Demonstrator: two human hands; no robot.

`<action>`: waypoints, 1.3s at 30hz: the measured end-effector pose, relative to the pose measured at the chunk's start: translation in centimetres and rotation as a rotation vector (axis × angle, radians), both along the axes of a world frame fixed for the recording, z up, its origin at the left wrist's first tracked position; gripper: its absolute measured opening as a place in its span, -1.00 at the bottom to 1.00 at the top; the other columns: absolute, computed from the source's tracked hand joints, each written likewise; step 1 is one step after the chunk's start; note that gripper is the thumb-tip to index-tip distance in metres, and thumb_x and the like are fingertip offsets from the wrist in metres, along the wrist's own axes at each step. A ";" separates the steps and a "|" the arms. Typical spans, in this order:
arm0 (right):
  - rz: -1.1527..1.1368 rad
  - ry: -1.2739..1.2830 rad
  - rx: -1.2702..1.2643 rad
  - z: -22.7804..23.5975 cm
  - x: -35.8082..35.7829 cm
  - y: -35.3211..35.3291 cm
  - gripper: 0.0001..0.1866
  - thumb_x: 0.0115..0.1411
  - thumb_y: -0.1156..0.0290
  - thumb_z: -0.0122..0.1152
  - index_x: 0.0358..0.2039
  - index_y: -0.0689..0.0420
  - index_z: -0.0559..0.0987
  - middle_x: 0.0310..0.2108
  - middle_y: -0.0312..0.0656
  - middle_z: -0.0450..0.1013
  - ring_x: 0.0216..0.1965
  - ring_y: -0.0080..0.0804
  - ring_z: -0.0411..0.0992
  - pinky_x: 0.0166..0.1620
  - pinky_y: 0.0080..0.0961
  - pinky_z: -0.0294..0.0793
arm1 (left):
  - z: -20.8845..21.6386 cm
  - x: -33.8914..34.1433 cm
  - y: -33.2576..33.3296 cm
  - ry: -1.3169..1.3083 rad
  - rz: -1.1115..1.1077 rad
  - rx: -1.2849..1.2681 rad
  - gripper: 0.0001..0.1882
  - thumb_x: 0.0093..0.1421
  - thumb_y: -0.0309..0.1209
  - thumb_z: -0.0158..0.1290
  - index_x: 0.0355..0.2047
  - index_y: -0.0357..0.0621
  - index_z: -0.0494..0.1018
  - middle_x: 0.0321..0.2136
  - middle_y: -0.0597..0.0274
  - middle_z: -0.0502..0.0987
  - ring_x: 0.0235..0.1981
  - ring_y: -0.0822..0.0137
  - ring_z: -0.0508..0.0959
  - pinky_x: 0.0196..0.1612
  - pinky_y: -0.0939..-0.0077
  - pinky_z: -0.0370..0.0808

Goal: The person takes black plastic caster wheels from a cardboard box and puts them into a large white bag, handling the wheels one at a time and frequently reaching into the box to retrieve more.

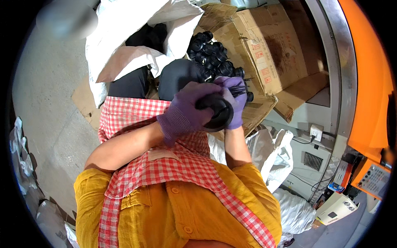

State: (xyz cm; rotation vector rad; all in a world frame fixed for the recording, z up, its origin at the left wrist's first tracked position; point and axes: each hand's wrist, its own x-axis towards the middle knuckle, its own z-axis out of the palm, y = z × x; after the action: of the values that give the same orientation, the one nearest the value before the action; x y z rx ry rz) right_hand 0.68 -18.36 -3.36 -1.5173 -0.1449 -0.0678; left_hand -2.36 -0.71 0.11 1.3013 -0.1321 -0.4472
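Both of my hands wear purple knit gloves and meet above my right knee. My left hand point(188, 109) is closed around a round, cup-like black plastic part point(218, 112), its thumb and fingers on the near side. Wrapped against the far side of the same part is my right hand point(235, 101). Thin black strips point(237, 90) stick out by the right fingers; whether they belong to the part I cannot tell. Just beyond the hands, a pile of similar black round parts point(210, 53) lies in an opened cardboard box point(256, 53).
A white woven sack point(115, 37) with black items inside stands ahead on the left. To the right are a grey machine cabinet point(308, 159) with a plug and cables, and a large orange machine panel point(366, 78). White plastic bags point(295, 208) lie at the lower right.
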 end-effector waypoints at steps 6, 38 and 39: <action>-0.170 0.004 -0.256 -5.6 3.2 -0.4 -0.87 0.00 0.53 0.17 -0.42 0.20 0.41 -0.39 -0.20 0.46 -0.35 -0.50 0.40 -0.24 -0.55 0.39 | 0.5 3.2 0.7 -0.437 -0.113 0.672 -0.51 -0.11 -0.48 0.08 -0.07 0.09 0.43 -0.22 -0.02 0.40 -0.26 -0.02 0.51 -0.20 0.24 0.48; -0.273 0.387 -0.385 -23.9 20.3 -2.1 -0.74 0.13 0.28 0.03 -0.44 0.27 0.46 -0.51 -0.14 0.48 -0.47 -0.37 0.43 -0.33 -0.43 0.39 | -13.3 15.2 5.2 0.034 0.471 0.449 -0.60 0.10 -0.38 0.00 -0.03 -0.20 0.36 -0.14 0.09 0.38 -0.13 0.18 0.42 -0.04 0.42 0.32; -0.325 0.290 -0.542 -22.1 19.3 -2.7 -0.77 0.14 0.30 0.06 -0.46 0.24 0.44 -0.54 -0.20 0.46 -0.47 -0.41 0.42 -0.35 -0.49 0.38 | -13.2 14.9 5.5 -0.112 0.421 0.448 -0.54 0.09 -0.37 0.02 0.02 -0.17 0.33 -0.10 0.08 0.37 -0.10 0.18 0.41 -0.01 0.42 0.31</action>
State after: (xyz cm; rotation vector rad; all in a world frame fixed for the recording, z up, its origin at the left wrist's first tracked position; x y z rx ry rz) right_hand 19.96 -21.04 -25.50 -2.0616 0.3438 -0.0693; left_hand 12.58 4.79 -13.06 1.7447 0.1583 -0.0391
